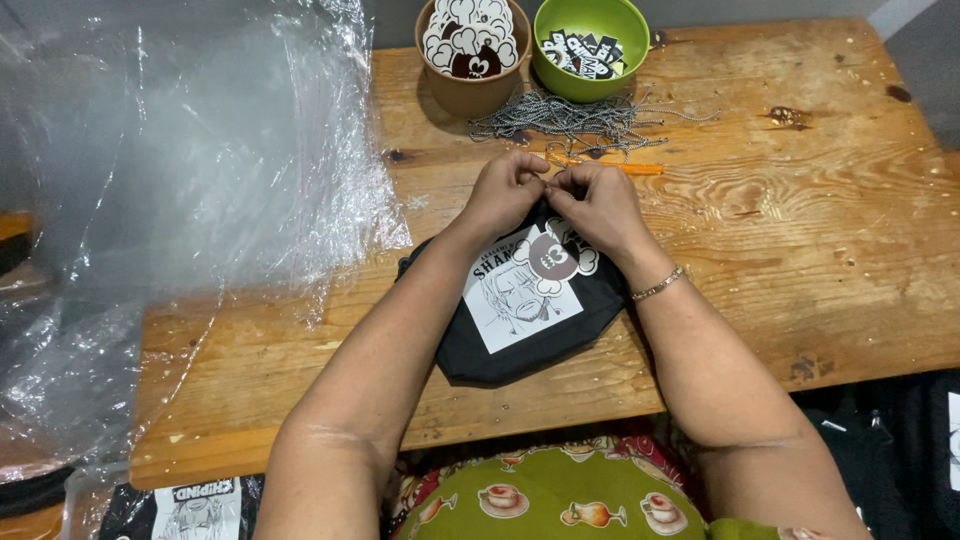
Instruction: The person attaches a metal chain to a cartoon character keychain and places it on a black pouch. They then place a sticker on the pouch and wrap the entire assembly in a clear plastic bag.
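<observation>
Both hands meet at the far edge of a black pouch (520, 330); the left hand (505, 190) and the right hand (597, 200) sit knuckle to knuckle, fingers curled in and pinched narrow on something small at the pouch's top edge; what the fingertips grip is hidden between them, possibly a bit of cord.

The pouch lies flat on the wooden surface (800, 230), directly under and nearer the body than the hands; its long axis runs roughly from near-left to far-right, slightly skewed; the top edge sits at the fingertips. A white printed panel (520, 300) faces up, and a cloud-shaped tag (555, 258) rests just below the right hand. Both hands are equally close to the top edge; neither leads.

Both forearms come in from the near side and converge; wrists low; a bracelet (658, 284) on the right wrist.

Beyond the hands: an orange tool (625, 167) just past the fingertips; a heap of ball chains (580, 118) farther out; a brown cup (470, 50) of tags and a green bowl (590, 45) farthest. Clear plastic sheeting (180, 190) lies well off to the left.
</observation>
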